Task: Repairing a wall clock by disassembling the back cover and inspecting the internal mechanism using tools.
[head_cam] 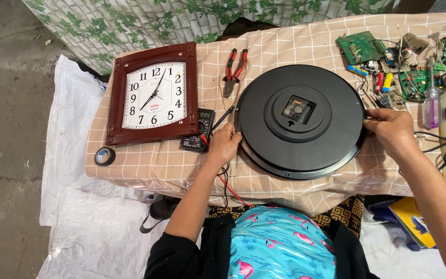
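Gripping a round black clock (pixel 300 121) that lies face-down at the centre of the frame, a person steadies it on a checked beige cloth (pixel 156 160). The left hand (pixel 224 144) curls its fingers over the clock's left rim, while the right hand (pixel 392 129) pinches the right rim. The back is matte black with stepped rings and a small square movement (pixel 298 109) in the middle. At upper left lies a square brown-framed wall clock (pixel 153 94), with a roll of black tape (pixel 105 156) below it. Red-handled pliers (pixel 233 70) sit above; a black multimeter (pixel 198 137) rests just beside the left hand. Green circuit boards (pixel 362 47) crowd the upper right.
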